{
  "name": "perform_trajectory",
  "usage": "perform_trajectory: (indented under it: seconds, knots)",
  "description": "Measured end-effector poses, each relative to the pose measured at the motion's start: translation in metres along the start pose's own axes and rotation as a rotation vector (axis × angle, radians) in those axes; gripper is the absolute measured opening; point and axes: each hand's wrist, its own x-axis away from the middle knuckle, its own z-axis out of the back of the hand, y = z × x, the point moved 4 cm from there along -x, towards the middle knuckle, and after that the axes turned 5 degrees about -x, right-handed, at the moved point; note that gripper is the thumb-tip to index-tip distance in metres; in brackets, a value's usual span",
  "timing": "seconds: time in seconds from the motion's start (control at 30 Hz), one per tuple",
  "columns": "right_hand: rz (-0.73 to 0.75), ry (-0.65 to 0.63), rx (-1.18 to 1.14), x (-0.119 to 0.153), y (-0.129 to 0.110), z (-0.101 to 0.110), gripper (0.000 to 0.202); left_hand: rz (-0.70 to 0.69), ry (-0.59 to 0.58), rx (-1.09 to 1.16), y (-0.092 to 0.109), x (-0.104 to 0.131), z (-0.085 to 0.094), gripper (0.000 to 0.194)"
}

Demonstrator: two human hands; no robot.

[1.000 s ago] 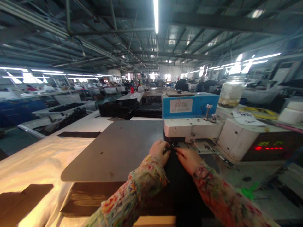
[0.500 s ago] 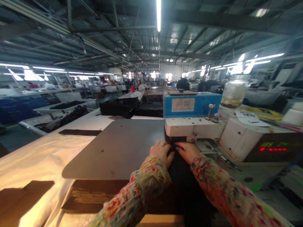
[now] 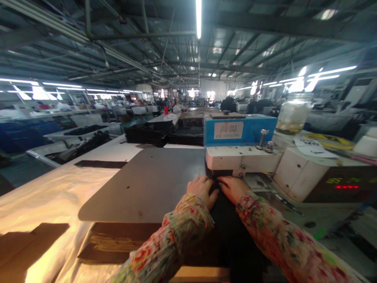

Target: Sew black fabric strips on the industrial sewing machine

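1. Head view: fingers of left hand (image 3: 202,190) and right hand (image 3: 234,188) lie curled and pressed down on black fabric (image 3: 232,236), tips nearly meeting at its far edge; whether they pinch it, can't tell.
2. Fabric runs from under both hands back toward the person, betw. the floral sleeves (image 3: 173,239).
3. Far edge of fabric sits right under the white head of the sewing machine (image 3: 241,159), blue box on top.
4. Left of hands: dark grey flat board (image 3: 141,184) on the table (image 3: 53,192).
5. Right: control unit w/ red display (image 3: 344,186), jar (image 3: 291,114) behind it.
6. Further back: black stacks (image 3: 149,133).
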Motion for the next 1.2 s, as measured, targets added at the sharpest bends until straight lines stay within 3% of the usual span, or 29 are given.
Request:
perform_trajectory:
  seconds: [1.2]
  knots:
    - [-0.046, 0.044, 0.060, -0.0033, 0.0022, -0.0035, 0.019, -0.036, 0.011, -0.084, 0.0020, 0.0033, -0.0010, 0.030]
